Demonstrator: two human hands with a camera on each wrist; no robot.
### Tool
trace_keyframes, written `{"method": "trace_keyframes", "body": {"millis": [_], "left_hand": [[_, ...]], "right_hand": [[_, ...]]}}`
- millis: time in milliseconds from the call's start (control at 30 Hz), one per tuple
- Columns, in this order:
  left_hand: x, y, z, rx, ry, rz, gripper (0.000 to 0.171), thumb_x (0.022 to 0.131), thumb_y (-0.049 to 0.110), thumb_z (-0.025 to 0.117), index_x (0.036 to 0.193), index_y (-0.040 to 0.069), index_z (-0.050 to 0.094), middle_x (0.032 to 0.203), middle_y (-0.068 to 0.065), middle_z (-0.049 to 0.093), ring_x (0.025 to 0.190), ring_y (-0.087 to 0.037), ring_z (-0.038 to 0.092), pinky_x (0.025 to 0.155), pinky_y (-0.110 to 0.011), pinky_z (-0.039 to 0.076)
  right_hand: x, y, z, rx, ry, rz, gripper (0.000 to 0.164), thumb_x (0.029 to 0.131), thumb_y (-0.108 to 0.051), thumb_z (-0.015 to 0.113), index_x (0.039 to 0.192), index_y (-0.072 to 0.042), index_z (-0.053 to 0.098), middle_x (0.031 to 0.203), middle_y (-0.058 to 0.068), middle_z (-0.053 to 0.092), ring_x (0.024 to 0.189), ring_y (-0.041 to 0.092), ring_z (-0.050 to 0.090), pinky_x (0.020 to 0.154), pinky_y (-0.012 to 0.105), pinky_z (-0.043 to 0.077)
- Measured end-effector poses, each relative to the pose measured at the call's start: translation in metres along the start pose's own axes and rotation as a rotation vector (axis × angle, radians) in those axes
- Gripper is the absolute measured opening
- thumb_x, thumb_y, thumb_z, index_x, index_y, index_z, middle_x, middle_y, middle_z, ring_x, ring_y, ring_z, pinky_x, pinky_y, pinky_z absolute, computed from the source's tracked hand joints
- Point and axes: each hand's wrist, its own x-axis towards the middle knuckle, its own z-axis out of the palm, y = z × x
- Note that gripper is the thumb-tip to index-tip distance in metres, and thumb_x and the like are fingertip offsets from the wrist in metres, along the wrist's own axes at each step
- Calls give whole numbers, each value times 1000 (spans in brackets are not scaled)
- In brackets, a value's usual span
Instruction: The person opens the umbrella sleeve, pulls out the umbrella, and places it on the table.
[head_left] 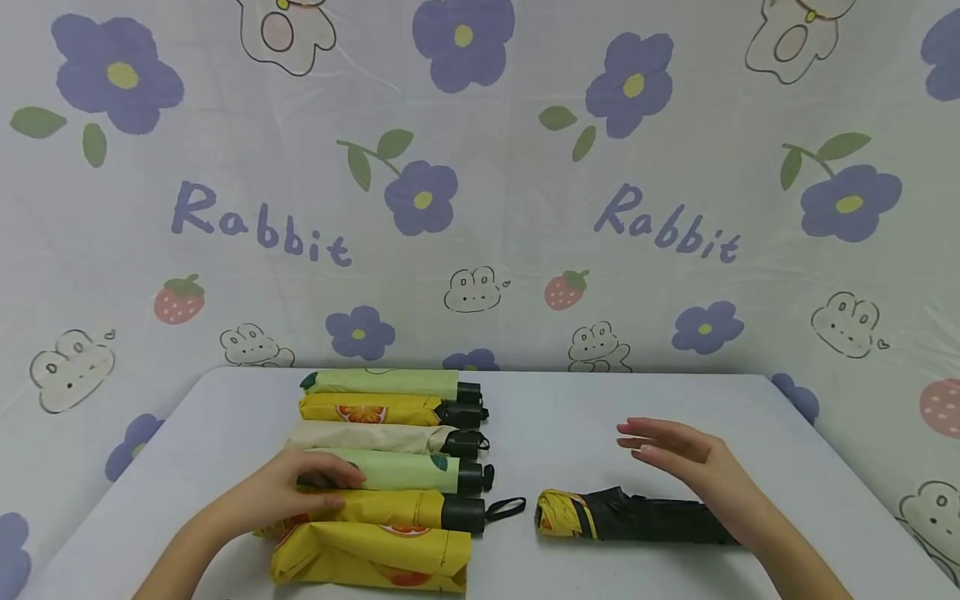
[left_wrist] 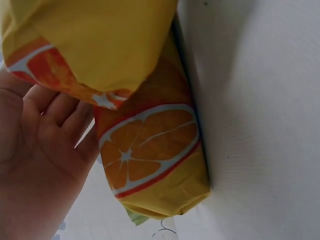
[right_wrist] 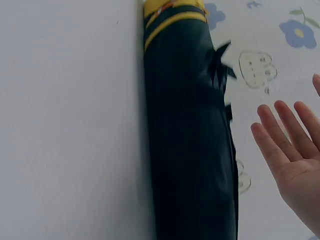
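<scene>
Well, the person's left hand (head_left: 288, 487) lies over the left end of a yellow umbrella (head_left: 401, 507), thumb and fingers loosely parted; from where I stand I can't quite tell how firmly it touches; a light green umbrella (head_left: 408, 472) lies just behind, a yellow fabric bundle (head_left: 367, 552) just in front, all on the white counter (head_left: 555, 417); the right hand (head_left: 693, 454), fingers extended, hovers above a folded black-and-yellow umbrella (head_left: 645, 515) on the right.

White table (head_left: 555, 442) — five folded umbrellas (head_left: 401, 472), yellow sleeve (head_left: 367, 554) — black umbrella (head_left: 652, 518) apart.
</scene>
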Motion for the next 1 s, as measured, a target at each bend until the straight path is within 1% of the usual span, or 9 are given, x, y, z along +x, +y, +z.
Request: {"method": "trace_keyframes", "body": {"millis": [133,200,267,333,500,633,767,867,1000], "left_hand": [[-1,0,0,-10,-3,-13,32,92,25,67,121,10,68,116,-8,72,104,-3,65,85,-23,55],[-1,0,-1,-16,-6,-20,32,92,25,67,121,10,68,116,-7,71,104,-2,65,85,-22,55],[-1,0,-1,-22,-9,-25,33,92,25,67,121,10,67,117,-8,71,105,-2,65,86,-22,55],[-1,0,-1,-27,-13,-25,33,92,25,67,122,9,67,117,-8,71,105,-2,65,86,-22,55],[-1,-2,0,-29,-11,-18,33,92,24,68,121,9,68,117,-9,71,106,-5,65,86,-23,55],[-1,-3,1,-28,-10,-29,33,91,25,68,120,10,68,117,-9,71,105,-4,65,86,-23,55],[-1,-3,1,-26,-12,-33,33,91,25,69,120,11,68,117,-8,71,105,-3,65,86,-23,55],[-1,-3,1,-23,-14,-36,33,91,25,69,120,11,68,117,-7,71,104,-3,65,86,-23,55],[-1,-3,2,-25,-16,-55,33,90,26,69,120,13,68,117,-5,71,104,-2,65,86,-22,55]], "right_hand": [[8,-9,18,33,-32,9,42,97,-36,58,138,-27,53,136,-5,61,121,3,60,108,44,44],[12,-12,27,49,-45,20,41,97,-36,59,137,-29,53,137,-5,61,121,4,60,109,48,43],[15,-15,35,74,-57,35,41,96,-36,60,136,-30,54,137,-4,60,122,6,60,110,48,42],[18,-17,42,92,-76,33,41,97,-35,59,137,-29,53,139,-1,59,124,10,59,109,48,42],[24,-25,61,151,-151,21,45,97,-32,59,140,-22,51,143,8,55,127,19,58,108,46,44],[27,-33,77,192,-197,42,47,96,-31,62,140,-18,51,142,11,55,127,21,58,105,41,47],[29,-39,91,193,-234,52,47,95,-32,62,139,-16,52,140,12,57,125,22,59,103,39,50],[30,-42,100,184,-256,60,46,95,-34,63,137,-15,55,137,11,60,124,22,60,104,41,49],[31,-44,110,165,-267,67,45,93,-36,65,133,-15,59,133,10,63,123,20,61,106,42,47]]}}
